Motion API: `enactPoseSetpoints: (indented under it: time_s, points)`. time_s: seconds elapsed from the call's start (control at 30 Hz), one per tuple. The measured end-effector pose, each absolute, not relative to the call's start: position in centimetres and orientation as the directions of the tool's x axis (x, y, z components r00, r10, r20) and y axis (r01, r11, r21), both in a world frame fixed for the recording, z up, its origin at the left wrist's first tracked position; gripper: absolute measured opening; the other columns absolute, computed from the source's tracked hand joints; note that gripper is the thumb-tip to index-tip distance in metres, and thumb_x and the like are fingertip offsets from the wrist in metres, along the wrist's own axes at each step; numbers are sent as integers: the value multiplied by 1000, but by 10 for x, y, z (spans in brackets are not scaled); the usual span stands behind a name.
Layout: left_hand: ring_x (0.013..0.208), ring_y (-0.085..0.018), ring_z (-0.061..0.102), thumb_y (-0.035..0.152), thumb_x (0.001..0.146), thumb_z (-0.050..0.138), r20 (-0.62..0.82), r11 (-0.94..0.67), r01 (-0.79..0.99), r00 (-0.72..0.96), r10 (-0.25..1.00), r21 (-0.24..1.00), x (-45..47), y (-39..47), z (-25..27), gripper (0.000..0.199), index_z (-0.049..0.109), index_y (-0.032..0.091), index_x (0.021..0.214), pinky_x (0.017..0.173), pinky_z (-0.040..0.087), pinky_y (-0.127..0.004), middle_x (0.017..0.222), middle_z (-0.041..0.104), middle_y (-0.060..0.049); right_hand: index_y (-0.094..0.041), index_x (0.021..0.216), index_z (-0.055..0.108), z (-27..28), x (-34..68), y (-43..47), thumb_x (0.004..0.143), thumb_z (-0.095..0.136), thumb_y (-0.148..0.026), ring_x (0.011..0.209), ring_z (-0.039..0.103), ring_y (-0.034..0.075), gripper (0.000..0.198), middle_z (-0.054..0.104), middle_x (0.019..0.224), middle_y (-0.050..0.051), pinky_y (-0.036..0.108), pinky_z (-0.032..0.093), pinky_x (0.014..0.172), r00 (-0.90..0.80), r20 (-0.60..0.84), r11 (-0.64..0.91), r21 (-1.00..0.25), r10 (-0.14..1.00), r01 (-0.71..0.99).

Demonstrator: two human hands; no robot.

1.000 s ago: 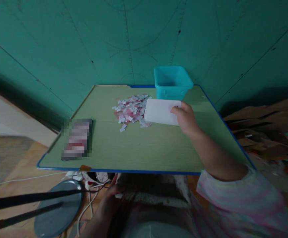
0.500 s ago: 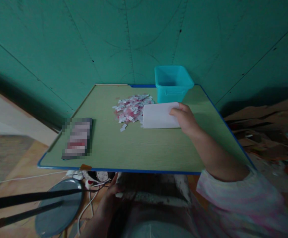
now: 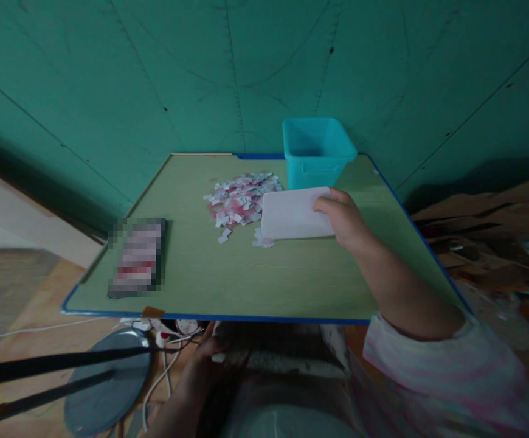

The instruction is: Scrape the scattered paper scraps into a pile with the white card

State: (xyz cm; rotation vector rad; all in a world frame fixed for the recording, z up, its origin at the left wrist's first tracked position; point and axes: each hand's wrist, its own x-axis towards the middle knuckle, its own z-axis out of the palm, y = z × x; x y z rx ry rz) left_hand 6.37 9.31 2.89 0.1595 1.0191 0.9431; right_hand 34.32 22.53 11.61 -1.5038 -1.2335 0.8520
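Observation:
My right hand (image 3: 344, 216) grips the right end of a pale pinkish-white rectangular piece (image 3: 294, 213) with rounded corners, thumb on its top face. Whether it is a flat board or a shallow lid, I cannot tell. Its left end covers part of a pile of small white and pink paper-like pieces (image 3: 241, 198). A few pieces (image 3: 262, 238) poke out under its lower left corner, and another couple (image 3: 224, 235) lie just in front of the pile. Below the table edge, my left hand (image 3: 207, 353) is low by my lap; its fingers are dim and partly hidden.
A turquoise plastic bin (image 3: 314, 167) stands at the table's back right, behind the white piece. A blurred-out phone-like slab (image 3: 137, 258) lies at the left of the green table (image 3: 228, 280). A round stool (image 3: 109, 389) and white cables (image 3: 159, 383) are below left; cardboard (image 3: 487, 225) lies right.
The white piece has shifted slightly toward me. A small cluster of pieces now shows at its lower left corner, a little apart from the pile. My left hand stays low.

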Motion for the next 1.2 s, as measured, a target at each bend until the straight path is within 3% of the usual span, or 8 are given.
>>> enactPoseSetpoints:
  time_s: [0.27, 0.4, 0.53, 0.73, 0.9, 1.1, 1.2]
  points:
    - [55, -20, 62, 7, 47, 61, -645, 594, -603, 166, 746, 532, 66, 97, 29, 31, 73, 25, 71, 43, 43, -22, 43, 60, 3, -18, 66, 47, 118, 343, 224, 60, 48, -25, 57, 40, 11, 9, 45, 62, -1, 25, 32, 52, 269, 56, -19, -963, 962, 268]
    - [45, -14, 55, 6, 47, 59, -647, 602, -597, 173, 743, 531, 67, 98, 32, 25, 69, 25, 61, 43, 41, -20, 41, 57, 6, -18, 68, 48, 118, 342, 223, 62, 47, -26, 59, 42, 12, 10, 46, 63, -1, 26, 33, 53, 263, 50, -26, -959, 963, 281]
    - [55, -17, 61, 6, 47, 58, -651, 601, -595, 165, 741, 533, 68, 98, 34, 26, 69, 25, 60, 51, 45, -22, 45, 59, 5, -17, 67, 50, 117, 341, 224, 60, 48, -26, 58, 43, 12, 11, 49, 62, -1, 26, 32, 52, 279, 52, -22, -967, 959, 254]
    - [76, -25, 64, 8, 50, 57, -637, 618, -586, 212, 741, 525, 63, 97, 26, 35, 71, 26, 76, 66, 47, -28, 61, 69, 1, -18, 66, 52, 115, 341, 225, 59, 50, -26, 60, 45, 13, 12, 50, 62, -1, 26, 32, 53, 298, 38, -34, -973, 954, 230]
    - [82, -26, 63, 8, 49, 58, -664, 651, -565, 226, 713, 506, 58, 97, 16, 40, 71, 28, 81, 67, 47, -30, 73, 71, -1, -18, 65, 51, 117, 338, 223, 57, 50, -24, 57, 43, 12, 11, 50, 61, -1, 25, 32, 52, 294, -7, -63, -982, 956, 179]
    - [73, -24, 63, 7, 47, 58, -668, 633, -565, 183, 722, 529, 62, 97, 26, 31, 69, 25, 71, 60, 46, -27, 57, 65, 1, -17, 65, 50, 120, 335, 222, 56, 50, -23, 55, 42, 11, 11, 49, 59, -2, 25, 31, 51, 267, -25, -71, -984, 963, 163]
    - [68, -23, 62, 9, 49, 57, -678, 640, -536, 161, 717, 551, 64, 97, 33, 29, 68, 26, 69, 65, 46, -30, 46, 58, 3, -17, 66, 50, 119, 335, 223, 56, 49, -24, 55, 42, 11, 12, 49, 60, -2, 25, 32, 51, 261, -36, -84, -981, 965, 175]
